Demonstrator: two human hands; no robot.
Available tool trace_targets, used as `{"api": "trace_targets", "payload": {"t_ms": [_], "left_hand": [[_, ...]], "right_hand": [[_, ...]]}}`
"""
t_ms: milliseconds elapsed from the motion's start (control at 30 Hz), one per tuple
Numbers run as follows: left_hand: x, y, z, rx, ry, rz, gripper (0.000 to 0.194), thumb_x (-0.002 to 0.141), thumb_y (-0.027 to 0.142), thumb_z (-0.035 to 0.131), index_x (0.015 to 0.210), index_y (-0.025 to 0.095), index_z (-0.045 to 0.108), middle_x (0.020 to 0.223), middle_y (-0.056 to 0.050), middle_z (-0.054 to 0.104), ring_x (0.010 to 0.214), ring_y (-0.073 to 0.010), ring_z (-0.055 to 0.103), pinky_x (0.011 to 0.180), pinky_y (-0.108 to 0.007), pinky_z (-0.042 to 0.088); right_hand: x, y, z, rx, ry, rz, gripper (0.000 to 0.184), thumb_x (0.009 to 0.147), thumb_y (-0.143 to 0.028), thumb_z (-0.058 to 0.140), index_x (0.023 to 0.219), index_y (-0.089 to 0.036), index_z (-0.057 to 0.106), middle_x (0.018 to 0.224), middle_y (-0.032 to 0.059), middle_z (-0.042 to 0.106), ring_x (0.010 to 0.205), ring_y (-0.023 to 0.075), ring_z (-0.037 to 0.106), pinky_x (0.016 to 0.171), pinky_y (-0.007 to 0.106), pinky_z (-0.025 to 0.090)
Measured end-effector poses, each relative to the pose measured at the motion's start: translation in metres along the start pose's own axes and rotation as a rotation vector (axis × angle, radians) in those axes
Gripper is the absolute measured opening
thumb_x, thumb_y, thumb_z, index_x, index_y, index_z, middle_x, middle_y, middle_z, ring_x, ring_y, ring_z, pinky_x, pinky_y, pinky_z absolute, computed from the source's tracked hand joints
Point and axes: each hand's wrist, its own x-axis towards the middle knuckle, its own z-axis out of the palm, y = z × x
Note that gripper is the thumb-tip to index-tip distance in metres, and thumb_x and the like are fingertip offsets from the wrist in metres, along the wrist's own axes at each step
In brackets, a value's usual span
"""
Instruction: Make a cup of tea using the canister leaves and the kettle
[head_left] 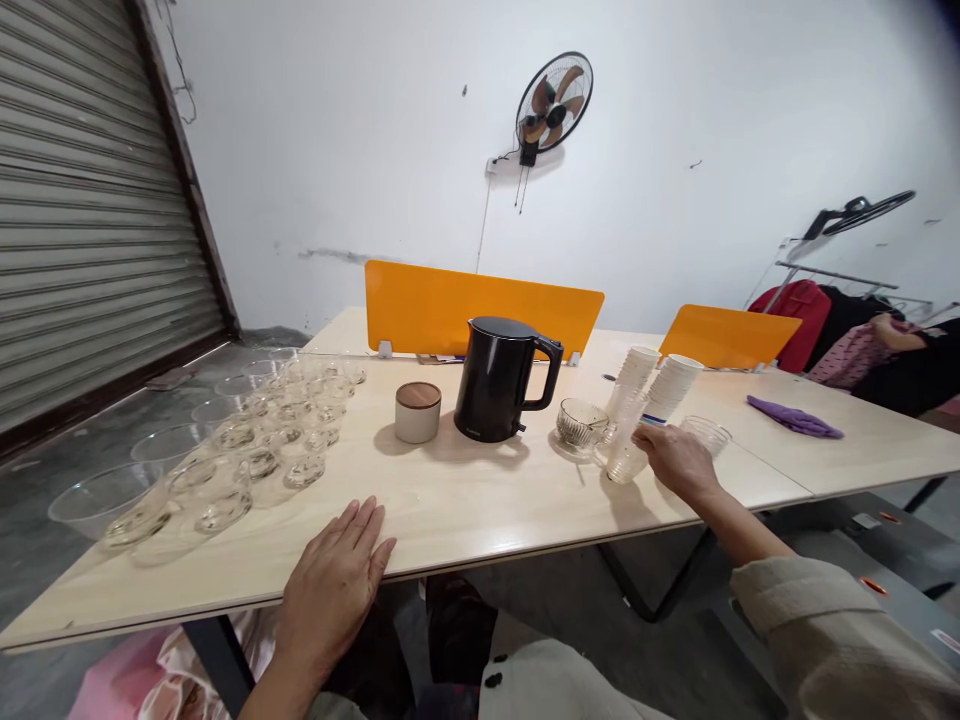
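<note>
My left hand (334,575) lies flat at the table's front edge, fingers stretched out, holding nothing. On the right, my right hand (679,462) has its fingers closed against a stack of clear plastic cups (624,462); what is pinched between them is hidden. White and blue shows just above the fingertips. Behind stand two tall stacks of white paper cups (679,375). A ribbed glass cup (581,425) is left of the clear stack, and another glass bowl or cup (706,435) sits partly behind my right hand.
A black electric kettle (495,385) stands mid-table beside a pale canister with a wooden lid (418,412). Several clear cups and glasses (225,490) crowd the left end. Orange dividers (480,305) run along the back. A purple cloth (795,417) lies at right.
</note>
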Motion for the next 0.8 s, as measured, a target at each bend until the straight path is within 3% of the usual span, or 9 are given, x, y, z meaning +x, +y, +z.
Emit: {"api": "trace_targets", "payload": {"t_ms": [367,800], "left_hand": [[0.000,0.000,-0.001,-0.002,-0.011,-0.007,0.049,0.105,0.045,0.036,0.134,0.017,0.064,0.142,-0.009,0.062,0.133,-0.0307,0.056,0.105,-0.046,0.048],[0.000,0.000,0.000,0.046,0.021,0.030,0.053,0.106,0.045,0.032,0.133,0.011,0.064,0.140,-0.012,0.064,0.132,-0.0315,0.057,0.104,-0.046,0.047]], "right_hand": [[-0.018,-0.034,0.002,0.134,0.119,-0.187,0.026,0.099,-0.030,0.048,0.089,-0.024,0.071,0.095,0.0068,0.073,0.093,0.0231,0.063,0.069,0.030,0.038],[-0.011,-0.043,-0.007,0.171,0.124,-0.138,0.018,0.090,-0.026,0.056,0.080,-0.023,0.071,0.085,0.0051,0.072,0.078,0.0204,0.063,0.063,0.028,0.035]]}}
